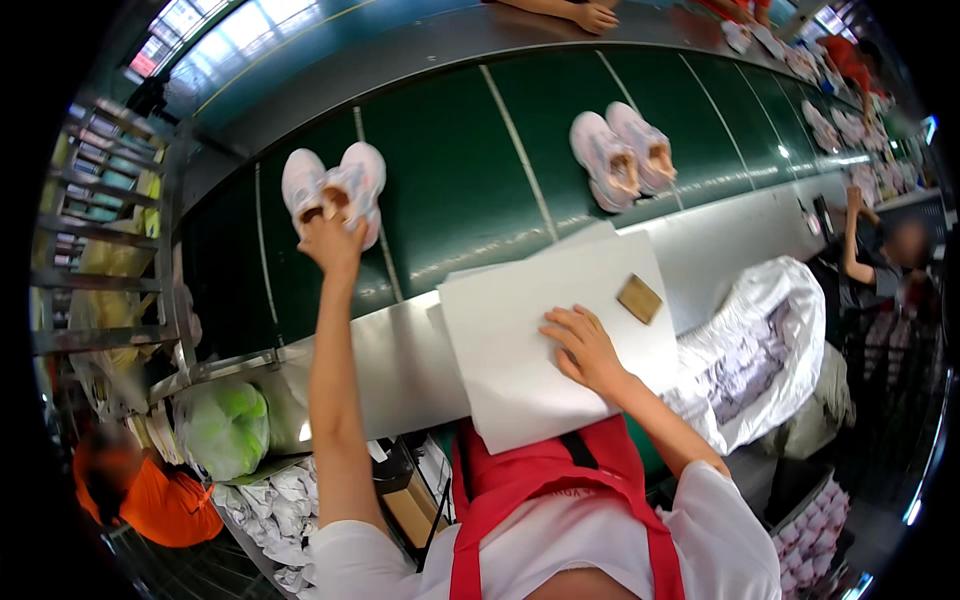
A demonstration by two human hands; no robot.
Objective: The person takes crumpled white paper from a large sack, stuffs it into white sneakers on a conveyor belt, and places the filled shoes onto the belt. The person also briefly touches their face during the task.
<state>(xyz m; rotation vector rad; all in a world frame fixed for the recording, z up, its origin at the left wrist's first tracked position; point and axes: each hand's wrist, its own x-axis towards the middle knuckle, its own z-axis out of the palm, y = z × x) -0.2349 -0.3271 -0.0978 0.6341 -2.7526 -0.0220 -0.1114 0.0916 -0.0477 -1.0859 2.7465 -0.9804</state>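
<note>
Touching one pair of pale shoes (pixel 366 185) while resting on white sheets (pixel 520 345)

The person's two hands are working well apart. The left hand (pixel 332 243) is touching the near ends of the shoes, at their openings; its fingers are partly hiding among them, so I cannot tell whether it is clamping on. This pair is standing side by side on the green belt (pixel 440 165), toes pointing away from the person.

The right hand (pixel 592 350) is lying palm down on the white sheets, its fingers loosely spreading and gripping nothing. Near it, a small brown block (pixel 639 299) is resting on the same sheets, which are overlapping a metal ledge (pixel 375 370) and the person's red apron (pixel 560 478).

A second pair of pale shoes (pixel 593 150) is sitting farther right along the belt, well apart from both hands. Right of the sheets, a white sack (pixel 803 300) is gaping open around crumpled paper (pixel 750 365). At the lower left, a clear bag (pixel 225 430) is showing something bright green inside. Across the belt, a co-worker's hands (pixel 594 18) are meeting near its far edge.
</note>
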